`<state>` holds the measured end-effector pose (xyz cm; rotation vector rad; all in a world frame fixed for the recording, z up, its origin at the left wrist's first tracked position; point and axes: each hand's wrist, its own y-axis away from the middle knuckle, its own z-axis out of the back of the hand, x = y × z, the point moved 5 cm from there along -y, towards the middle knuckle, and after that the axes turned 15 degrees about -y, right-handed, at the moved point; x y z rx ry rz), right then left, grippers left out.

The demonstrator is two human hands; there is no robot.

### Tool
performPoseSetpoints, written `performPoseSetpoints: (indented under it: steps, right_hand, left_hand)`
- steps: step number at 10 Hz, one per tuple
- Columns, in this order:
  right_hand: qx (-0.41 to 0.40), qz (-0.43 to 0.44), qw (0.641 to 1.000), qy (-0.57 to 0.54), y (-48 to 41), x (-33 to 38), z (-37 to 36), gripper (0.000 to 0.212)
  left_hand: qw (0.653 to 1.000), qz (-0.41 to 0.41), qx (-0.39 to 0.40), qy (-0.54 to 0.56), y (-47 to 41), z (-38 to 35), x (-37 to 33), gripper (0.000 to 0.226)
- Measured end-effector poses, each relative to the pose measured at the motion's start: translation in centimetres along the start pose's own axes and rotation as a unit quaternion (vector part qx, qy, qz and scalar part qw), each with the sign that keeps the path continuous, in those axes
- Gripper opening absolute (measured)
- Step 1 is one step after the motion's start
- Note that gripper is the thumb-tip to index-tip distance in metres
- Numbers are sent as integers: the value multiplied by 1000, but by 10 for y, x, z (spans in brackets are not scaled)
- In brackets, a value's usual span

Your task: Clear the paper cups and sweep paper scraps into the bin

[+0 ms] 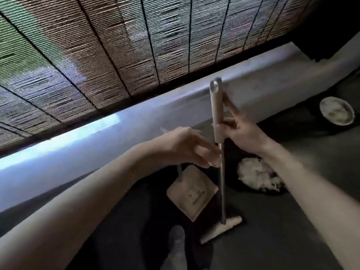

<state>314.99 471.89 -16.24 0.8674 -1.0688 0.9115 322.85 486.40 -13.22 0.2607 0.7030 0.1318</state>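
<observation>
- While the right hand (pixel 241 133) grips the upright broom (pixel 222 182) mid-frame, the left hand (pixel 191 147) is loose, fingertips at its pole.
- Dustpan (pixel 191 193) lies lower center, scrap-filled bin (pixel 251 189) just right of the pole.

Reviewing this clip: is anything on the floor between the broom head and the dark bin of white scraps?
Nothing visible. The broom head rests on dark floor close to the bin, with only floor between them. The dustpan lies left of the broom head, off that path. The right hand grips the handle.
</observation>
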Motion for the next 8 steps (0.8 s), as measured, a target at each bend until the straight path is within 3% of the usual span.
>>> performPoseSetpoints:
  steps: [2, 4, 6, 8]
  right_hand:
    - [-30, 0, 999, -28, -15, -24, 0, 80]
    - [-24, -1, 1000, 21, -19, -8, 1, 81]
    - [6, -36, 998, 57, -17, 7, 2, 77]
    - [18, -48, 997, 63, 16, 30, 8, 74]
  left_hand:
    - [994, -34, -99, 37, 19, 17, 22, 42]
    - [991, -18, -131, -10, 24, 23, 29, 37]
    - [988, 27, -151, -20, 32, 23, 29, 42]
    - [971, 66, -226, -41, 48, 13, 21, 50]
